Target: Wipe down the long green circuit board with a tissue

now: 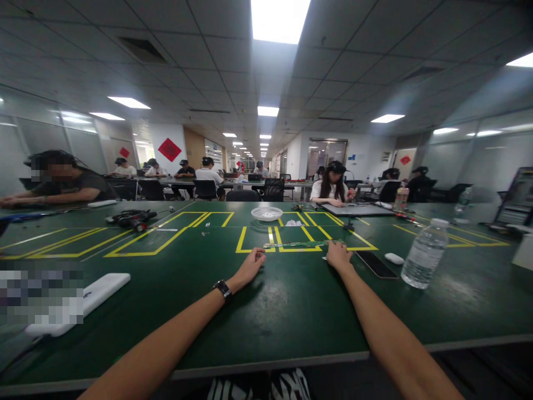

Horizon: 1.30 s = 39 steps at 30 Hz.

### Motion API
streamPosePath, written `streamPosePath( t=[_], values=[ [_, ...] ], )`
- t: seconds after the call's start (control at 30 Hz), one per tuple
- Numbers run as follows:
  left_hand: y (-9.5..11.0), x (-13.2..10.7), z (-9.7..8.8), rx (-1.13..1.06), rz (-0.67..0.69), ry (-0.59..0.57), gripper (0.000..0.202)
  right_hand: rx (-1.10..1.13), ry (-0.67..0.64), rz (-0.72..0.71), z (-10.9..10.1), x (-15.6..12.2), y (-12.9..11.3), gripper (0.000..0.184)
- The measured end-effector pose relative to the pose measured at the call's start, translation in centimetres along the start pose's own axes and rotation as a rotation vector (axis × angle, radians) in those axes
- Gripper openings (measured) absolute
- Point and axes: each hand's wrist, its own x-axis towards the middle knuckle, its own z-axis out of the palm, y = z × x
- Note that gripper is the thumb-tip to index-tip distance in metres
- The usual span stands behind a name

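A thin green strip (297,244) with pale, shiny marks stretches sideways between my hands above the green table (233,339); it looks like a narrow circuit board, but its kind is not clear. My right hand (339,256) is closed on the strip's right end. At the left end, the curled fingers of my left hand (250,268) meet its tip; the exact grip is small and partly hidden. Yellow tape (245,250) marks rectangles on the table around the strip. A dark watch (222,288) is on my left wrist.
Right of my right hand lie a phone (377,265), a white mouse-like case (394,259) and a water bottle (425,254). A white bowl (266,214) stands farther back. At left is a white power strip-like box (94,297). A person (333,186) sits opposite.
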Motion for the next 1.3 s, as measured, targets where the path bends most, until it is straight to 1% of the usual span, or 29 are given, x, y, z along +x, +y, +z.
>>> streamPosePath(
  t=[0.03,0.1,0.2,0.27,0.33,0.4,0.47,0.63,0.73,0.8,0.87,0.93,1.03,1.1,1.2,1.27,1.3],
  values=[
    [0.0,0.0,0.0,0.009,0.003,-0.004,0.034,-0.014,0.02,-0.015,-0.2,0.0,0.0,0.046],
    [0.0,0.0,0.0,0.025,0.011,-0.013,0.033,-0.023,0.057,-0.101,-0.4,-0.1,-0.3,0.046],
    [-0.1,0.0,0.0,0.042,0.035,-0.019,0.032,0.0,0.068,-0.317,-0.3,-0.6,-1.6,0.047],
    [-0.2,0.1,0.0,0.048,0.044,-0.028,0.032,0.006,0.004,-0.446,0.0,-1.1,-2.6,0.051],
    [-0.3,0.1,-0.1,0.048,0.042,-0.034,0.033,0.01,-0.107,-0.505,0.3,-1.6,-3.4,0.054],
    [-0.4,0.1,-0.2,0.041,0.036,-0.035,0.034,0.025,-0.199,-0.511,0.4,-1.9,-3.8,0.054],
    [-0.5,0.1,-0.2,0.035,0.036,-0.036,0.034,0.04,-0.232,-0.509,0.3,-2.0,-3.8,0.055],
    [-0.1,0.0,0.0,0.026,0.036,-0.03,0.032,0.003,-0.178,-0.512,-0.6,-2.2,-3.9,0.054],
    [0.3,0.0,0.1,0.026,0.034,-0.027,0.031,-0.033,-0.151,-0.527,-1.1,-2.7,-4.5,0.052],
    [0.4,0.1,0.0,0.069,0.032,-0.014,0.032,-0.038,-0.149,-0.553,-1.5,-3.2,-5.0,0.047],
    [0.4,0.1,0.0,0.118,0.043,-0.001,0.032,-0.009,-0.148,-0.597,-1.8,-3.7,-5.6,0.043],
    [0.2,0.2,0.0,0.141,0.065,0.005,0.031,0.054,-0.166,-0.672,-2.2,-4.1,-6.2,0.039],
    [-0.2,0.3,0.0,0.137,0.093,0.009,0.03,0.15,-0.234,-0.8,-2.9,-4.9,-7.2,0.034],
    [-0.3,0.3,0.1,0.128,0.1,0.005,0.029,0.198,-0.232,-0.835,-3.3,-5.6,-7.9,0.032],
    [-0.2,0.2,0.1,0.122,0.097,0.0,0.029,0.251,-0.144,-0.766,-3.5,-6.9,-9.0,0.031],
    [-0.1,0.1,0.2,0.118,0.098,-0.002,0.028,0.253,-0.099,-0.686,-3.5,-7.9,-9.6,0.036],
    [0.0,0.1,0.2,0.116,0.101,-0.004,0.028,0.239,-0.091,-0.656,-3.3,-8.3,-9.9,0.043]
  ],
)
